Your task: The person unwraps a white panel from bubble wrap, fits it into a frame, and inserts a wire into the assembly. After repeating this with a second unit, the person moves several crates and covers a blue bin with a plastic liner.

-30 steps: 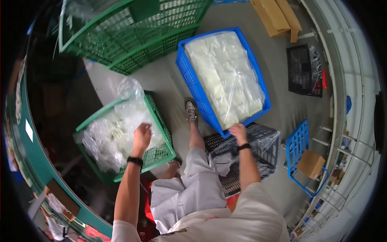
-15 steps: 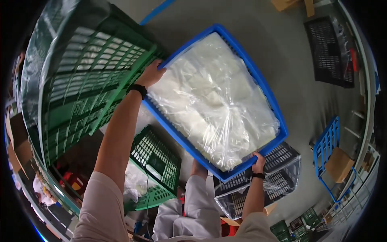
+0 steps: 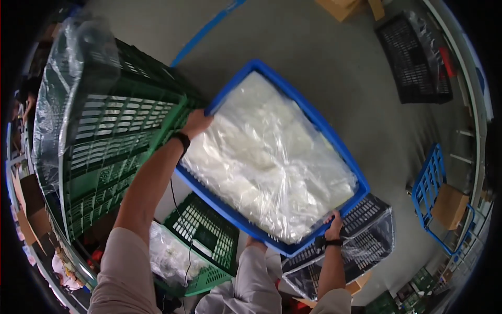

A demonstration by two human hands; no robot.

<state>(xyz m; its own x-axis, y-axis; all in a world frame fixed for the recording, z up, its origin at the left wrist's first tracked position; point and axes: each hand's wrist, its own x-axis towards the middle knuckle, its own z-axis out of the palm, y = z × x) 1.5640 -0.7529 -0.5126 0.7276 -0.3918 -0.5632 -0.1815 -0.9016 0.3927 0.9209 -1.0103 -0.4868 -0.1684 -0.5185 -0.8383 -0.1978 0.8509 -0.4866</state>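
Note:
A blue plastic crate point(image 3: 325, 121) is held up in front of me, turned at a slant. Inside lies a large clear plastic bag point(image 3: 261, 152) full of something whitish, its gathered middle creased. My left hand point(image 3: 197, 124) grips the crate's rim at its left side, close to the stacked green crates. My right hand point(image 3: 333, 225) is closed on the rim at the near right corner. Both hands have their fingers partly hidden by the rim.
Tall green crates point(image 3: 112, 152) wrapped in film stand at left. Below them is another green crate point(image 3: 209, 225) with clear plastic inside. Film-wrapped black crates point(image 3: 366, 235) stand near my right arm. Farther right are a blue trolley point(image 3: 430, 178) with a cardboard box point(image 3: 449, 205) and a black crate point(image 3: 413, 57).
The blue crate and both hands have come lower in the view, with the crate's far end shifted left. My grip on its rim is unchanged. The surroundings have shifted with my head.

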